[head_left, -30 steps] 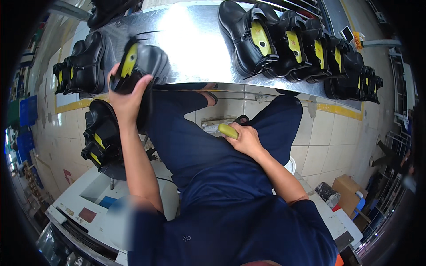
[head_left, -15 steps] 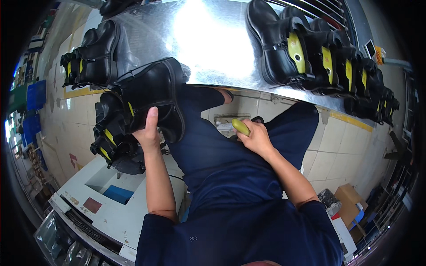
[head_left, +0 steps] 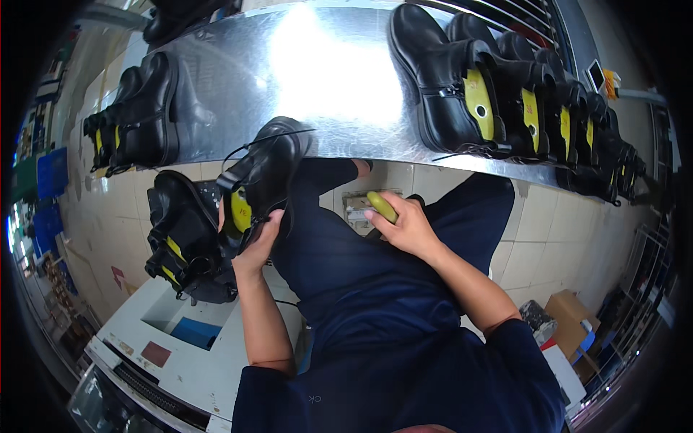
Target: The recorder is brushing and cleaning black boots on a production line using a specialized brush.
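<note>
My left hand (head_left: 258, 249) is closed around the heel and collar of a black leather boot (head_left: 273, 162), held beside my left thigh near the table edge. The boot's toe points away from me, and a yellow piece (head_left: 239, 211) shows in its opening. A loose lace or cord sticks out across the front of it. In my right hand (head_left: 413, 227), over my lap, is a tool with a rounded yellow-green handle (head_left: 381, 207). The tool's working end cannot be made out. Further black boots (head_left: 177, 209) stand just left of the held one.
Ahead lies a shiny metal table (head_left: 238, 79). Several black boots with yellow pieces (head_left: 440, 97) line its right side, and more boots (head_left: 148, 119) stand on its left. A pale machine cabinet (head_left: 162, 375) is at lower left. Cardboard boxes (head_left: 570, 321) sit at lower right.
My left hand has turned the boot from side-on to toe-away, so its opening and yellow piece now face me. My right hand has shifted slightly left with the tool.
</note>
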Demonstrator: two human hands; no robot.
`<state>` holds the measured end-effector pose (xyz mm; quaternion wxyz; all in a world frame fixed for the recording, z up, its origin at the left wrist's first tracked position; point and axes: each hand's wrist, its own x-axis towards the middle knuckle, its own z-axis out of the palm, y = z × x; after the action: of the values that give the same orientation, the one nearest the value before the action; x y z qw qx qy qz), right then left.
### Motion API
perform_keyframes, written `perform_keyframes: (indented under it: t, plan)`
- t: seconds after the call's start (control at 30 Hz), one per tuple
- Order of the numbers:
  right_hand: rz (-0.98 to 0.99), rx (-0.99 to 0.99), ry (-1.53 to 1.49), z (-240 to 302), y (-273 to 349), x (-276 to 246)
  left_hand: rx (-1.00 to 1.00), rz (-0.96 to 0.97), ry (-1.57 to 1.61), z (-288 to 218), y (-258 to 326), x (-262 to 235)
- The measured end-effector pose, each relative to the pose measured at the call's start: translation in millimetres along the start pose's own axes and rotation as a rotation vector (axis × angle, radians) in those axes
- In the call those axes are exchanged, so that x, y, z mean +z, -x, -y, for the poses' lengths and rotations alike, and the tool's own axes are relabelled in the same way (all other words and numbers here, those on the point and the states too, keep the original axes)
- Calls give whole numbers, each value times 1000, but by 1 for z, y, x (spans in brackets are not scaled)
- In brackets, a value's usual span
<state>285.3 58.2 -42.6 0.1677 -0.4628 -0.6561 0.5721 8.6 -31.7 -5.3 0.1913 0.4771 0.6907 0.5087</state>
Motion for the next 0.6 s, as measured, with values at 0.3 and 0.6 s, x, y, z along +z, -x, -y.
perform_keyframes:
  t: [0.3,0.6]
  plan:
    - [-34,-38,-97,34,-41,-11,225,87,-231,-19,3,27]
    - [30,5,-23,15,-27,4,476,68,-386,-12,11,37]
